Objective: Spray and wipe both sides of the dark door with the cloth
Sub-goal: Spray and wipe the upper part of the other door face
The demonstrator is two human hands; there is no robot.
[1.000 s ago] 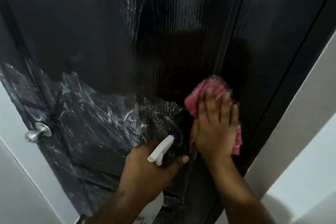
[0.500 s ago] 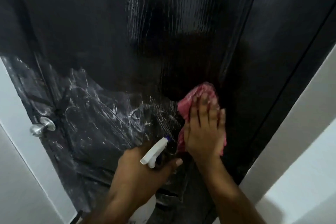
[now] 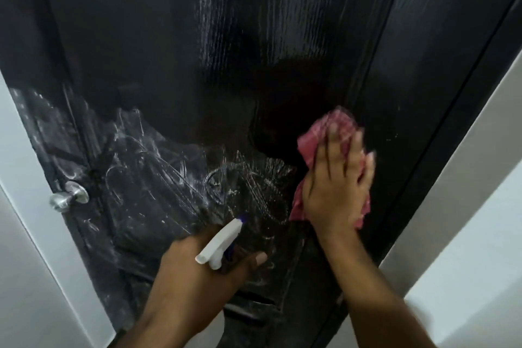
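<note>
The dark glossy door [image 3: 197, 51] fills the head view, with white smeared streaks across its lower left half. My right hand [image 3: 339, 186] presses a pink-red cloth [image 3: 319, 138] flat against the door, fingers straight, right of the streaks. My left hand [image 3: 203, 271] grips a spray bottle, its white trigger head [image 3: 220, 243] pointing up toward the door. The bottle's body is hidden below my hand.
A round silver door knob [image 3: 67, 198] sticks out at the door's left edge. Pale wall [image 3: 25, 263] lies left of the door, and a white frame and wall [image 3: 466, 206] run along the right.
My right hand with the cloth slid left and down, then back right and slightly up across the door. My left hand kept the bottle in much the same place.
</note>
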